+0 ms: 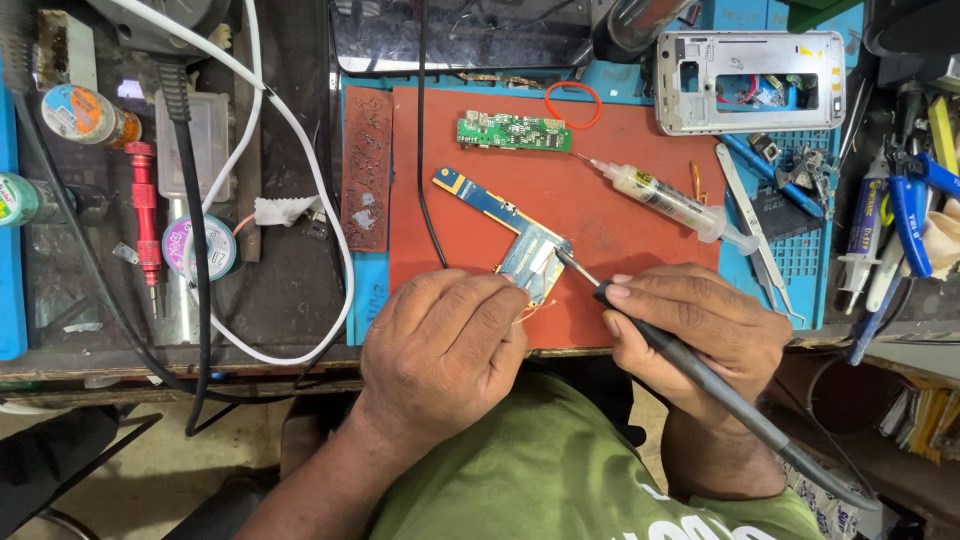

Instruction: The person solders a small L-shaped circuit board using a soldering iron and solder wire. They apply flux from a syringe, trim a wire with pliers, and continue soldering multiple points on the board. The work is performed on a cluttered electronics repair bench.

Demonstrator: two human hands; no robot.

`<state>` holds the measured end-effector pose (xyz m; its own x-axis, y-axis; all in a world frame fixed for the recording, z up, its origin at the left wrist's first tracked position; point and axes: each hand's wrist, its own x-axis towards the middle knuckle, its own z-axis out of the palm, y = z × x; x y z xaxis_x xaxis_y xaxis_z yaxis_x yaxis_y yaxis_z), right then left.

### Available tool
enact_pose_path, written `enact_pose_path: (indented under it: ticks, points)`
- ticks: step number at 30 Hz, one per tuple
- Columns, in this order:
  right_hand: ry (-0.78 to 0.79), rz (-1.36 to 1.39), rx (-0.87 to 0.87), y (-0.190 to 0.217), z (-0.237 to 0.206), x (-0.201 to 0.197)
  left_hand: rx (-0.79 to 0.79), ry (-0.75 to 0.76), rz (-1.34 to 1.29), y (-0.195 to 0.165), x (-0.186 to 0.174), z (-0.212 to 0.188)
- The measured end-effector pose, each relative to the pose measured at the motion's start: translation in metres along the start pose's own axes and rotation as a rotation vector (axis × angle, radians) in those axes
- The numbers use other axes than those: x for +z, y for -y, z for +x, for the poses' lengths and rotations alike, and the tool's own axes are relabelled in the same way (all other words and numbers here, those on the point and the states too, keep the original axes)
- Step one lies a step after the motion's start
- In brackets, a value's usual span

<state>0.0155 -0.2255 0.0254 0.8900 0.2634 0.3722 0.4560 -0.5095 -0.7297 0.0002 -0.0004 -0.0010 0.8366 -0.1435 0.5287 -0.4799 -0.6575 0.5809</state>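
Right hand (700, 335) of mine grips 1 soldering iron (690, 365), tip touching the blue circuit board (505, 225); my left hand (440, 345) pinches thin wire (535, 308) beside it.

Both forearms are bare, without sleeves, watch or rings; below them an olive-green cotton shirt (540, 470) bears white lettering.

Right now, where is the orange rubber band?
In the head view, the orange rubber band lies at the red mat's top edge, just right of the green circuit board.
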Motion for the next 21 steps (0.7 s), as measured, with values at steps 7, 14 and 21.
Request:
enact_pose_path:
  ticks: [7, 14, 21]
  points:
    - [0.004, -0.016, -0.019, -0.0015, 0.0011, -0.0007, 0.001, 0.006, -0.009, -0.0001, -0.0012, 0.0008]
    - [-0.005, -0.024, -0.021, 0.0007, 0.0008, 0.002, 0.001, 0.01, 0.0, -0.0009, -0.0015, 0.0013]
    - [0.008, -0.023, -0.04, 0.0006, 0.0038, 0.0038, 0.012, 0.013, -0.01, 0.0001, -0.0026, 0.0011]
